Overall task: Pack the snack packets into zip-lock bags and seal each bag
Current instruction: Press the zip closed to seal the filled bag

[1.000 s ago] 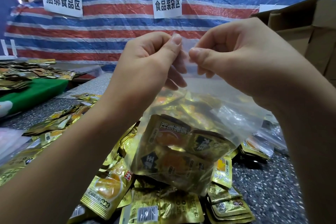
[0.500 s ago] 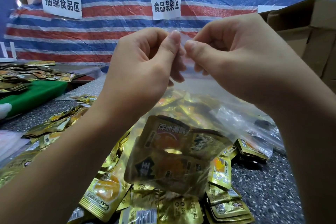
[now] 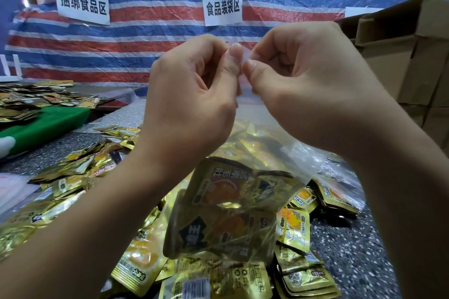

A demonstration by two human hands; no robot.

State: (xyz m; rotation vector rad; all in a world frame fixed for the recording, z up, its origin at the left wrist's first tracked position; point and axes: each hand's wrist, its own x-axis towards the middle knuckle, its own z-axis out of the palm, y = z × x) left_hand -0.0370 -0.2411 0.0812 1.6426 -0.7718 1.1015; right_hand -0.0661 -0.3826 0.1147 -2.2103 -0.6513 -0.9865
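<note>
Hanging clear zip-lock bag (image 3: pixel 245 128), gold snack packets (image 3: pixel 233 211) inside.

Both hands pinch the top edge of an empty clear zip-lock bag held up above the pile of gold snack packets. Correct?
Not quite: the head view shows the clear plastic zip-lock bag already holds gold foil snack packets. The rest stands: left hand and right hand pinch its top edge above the loose pile.

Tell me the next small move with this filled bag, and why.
Probably slide the pinching fingers outward along the zip-lock bag mouth to press it closed: the left hand and right hand pinch its top edge together, and snack packets already sit inside.
</note>
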